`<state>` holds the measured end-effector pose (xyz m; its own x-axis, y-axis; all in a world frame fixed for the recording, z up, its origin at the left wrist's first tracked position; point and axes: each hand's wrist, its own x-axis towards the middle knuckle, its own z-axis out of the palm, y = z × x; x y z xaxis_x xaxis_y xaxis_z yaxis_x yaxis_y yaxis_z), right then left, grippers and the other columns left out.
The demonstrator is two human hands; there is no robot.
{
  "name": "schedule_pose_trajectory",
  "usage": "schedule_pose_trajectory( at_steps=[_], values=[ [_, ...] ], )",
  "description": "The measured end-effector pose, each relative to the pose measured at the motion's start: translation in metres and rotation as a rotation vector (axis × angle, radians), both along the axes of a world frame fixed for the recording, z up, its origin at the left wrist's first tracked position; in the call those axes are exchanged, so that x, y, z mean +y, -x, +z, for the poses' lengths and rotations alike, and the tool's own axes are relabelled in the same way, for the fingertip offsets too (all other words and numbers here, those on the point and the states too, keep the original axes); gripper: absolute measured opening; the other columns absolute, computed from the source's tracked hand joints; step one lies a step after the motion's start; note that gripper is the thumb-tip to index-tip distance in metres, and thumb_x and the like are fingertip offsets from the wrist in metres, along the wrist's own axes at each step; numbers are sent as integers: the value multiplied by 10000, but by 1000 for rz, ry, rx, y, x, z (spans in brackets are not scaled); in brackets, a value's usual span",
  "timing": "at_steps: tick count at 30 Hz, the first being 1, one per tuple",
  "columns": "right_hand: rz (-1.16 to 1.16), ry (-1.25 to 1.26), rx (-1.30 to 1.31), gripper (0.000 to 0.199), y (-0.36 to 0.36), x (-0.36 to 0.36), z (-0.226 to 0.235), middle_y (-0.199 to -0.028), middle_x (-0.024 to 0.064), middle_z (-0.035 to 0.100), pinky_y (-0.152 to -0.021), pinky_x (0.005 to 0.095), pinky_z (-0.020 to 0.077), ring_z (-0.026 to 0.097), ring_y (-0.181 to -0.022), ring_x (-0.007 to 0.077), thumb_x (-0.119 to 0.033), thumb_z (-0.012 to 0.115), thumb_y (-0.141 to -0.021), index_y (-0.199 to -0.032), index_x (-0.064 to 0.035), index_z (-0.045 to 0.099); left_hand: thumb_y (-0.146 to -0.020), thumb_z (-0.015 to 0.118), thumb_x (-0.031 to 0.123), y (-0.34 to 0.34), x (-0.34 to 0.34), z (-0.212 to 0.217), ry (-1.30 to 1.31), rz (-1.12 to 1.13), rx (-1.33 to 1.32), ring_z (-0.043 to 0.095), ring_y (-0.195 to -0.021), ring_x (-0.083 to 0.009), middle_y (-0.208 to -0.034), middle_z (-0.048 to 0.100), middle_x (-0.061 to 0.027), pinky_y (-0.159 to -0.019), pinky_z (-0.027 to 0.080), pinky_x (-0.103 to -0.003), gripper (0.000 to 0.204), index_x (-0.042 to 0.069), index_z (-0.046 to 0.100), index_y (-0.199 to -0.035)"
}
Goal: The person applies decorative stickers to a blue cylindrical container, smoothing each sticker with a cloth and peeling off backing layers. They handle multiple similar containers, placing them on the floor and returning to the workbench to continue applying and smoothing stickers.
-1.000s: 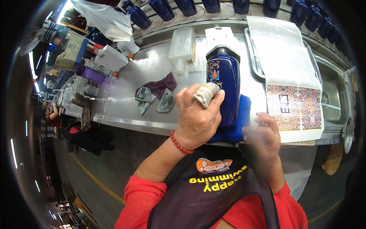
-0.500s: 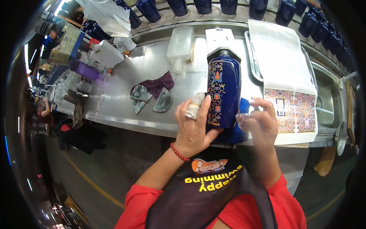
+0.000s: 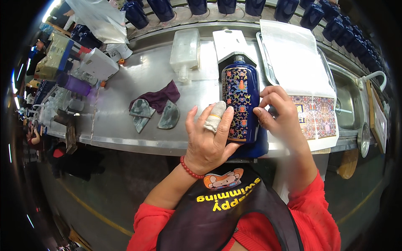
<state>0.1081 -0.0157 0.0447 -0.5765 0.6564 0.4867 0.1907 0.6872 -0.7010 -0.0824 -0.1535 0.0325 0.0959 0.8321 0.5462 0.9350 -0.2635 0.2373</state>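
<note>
A dark blue glass bottle (image 3: 240, 102) lies on its back in a dark cradle, its bare glass neck pointing away from me. A colourful floral decal covers much of its upward face. My left hand (image 3: 211, 138) grips the bottle's lower left side, the thumb near its base; one finger wears a pale cloth cover. Beside the right edge, my right hand (image 3: 280, 111) is closed in a pinch, touching or nearly touching the glass. Whatever lies between those fingertips is hidden. To the right, a sheet of printed floral decals (image 3: 316, 117) rests partly under white paper (image 3: 291, 54).
A clear glass bottle (image 3: 184, 52), a purple cloth (image 3: 161, 96) and grey-green scraper pieces (image 3: 169, 115) lie on the metal table (image 3: 125, 79). Right of the table is a sink (image 3: 349, 83). Several blue bottles (image 3: 161, 10) line the far side. White jugs (image 3: 98, 62) stand left.
The bottle has rolled so its floral face shows more fully upward. My right hand has moved up along its right edge, and the clear patterned scrap it held no longer shows.
</note>
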Motion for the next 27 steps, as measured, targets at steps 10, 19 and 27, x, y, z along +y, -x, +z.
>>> schedule_pose_trajectory(
  at_steps=[10,19,27],
  values=[
    [118,-25,-374,201,5,26,41,-1003,136,615,-799,394,526,646,-926,331,-20,799,-784,-836,17,608,-725,882,285,-4,3,-10,80,-19,-132,601,-1240,-389,-1337,612,-230,-1153,284,-619,977,-54,385,-1494],
    [154,-96,-474,181,13,35,54,-929,141,593,-737,404,535,640,-844,332,-59,800,-779,-825,18,642,-753,861,276,-3,5,-13,67,-41,-160,609,-1239,-390,-1312,625,-232,-1151,284,-625,956,-65,367,-1497],
    [125,-151,-446,176,17,40,51,-885,154,594,-708,429,531,640,-802,355,-104,782,-788,-810,13,652,-758,861,282,-3,5,-13,70,-44,-153,623,-1221,-387,-1300,633,-228,-1154,275,-629,958,-71,361,-1494]
  ],
)
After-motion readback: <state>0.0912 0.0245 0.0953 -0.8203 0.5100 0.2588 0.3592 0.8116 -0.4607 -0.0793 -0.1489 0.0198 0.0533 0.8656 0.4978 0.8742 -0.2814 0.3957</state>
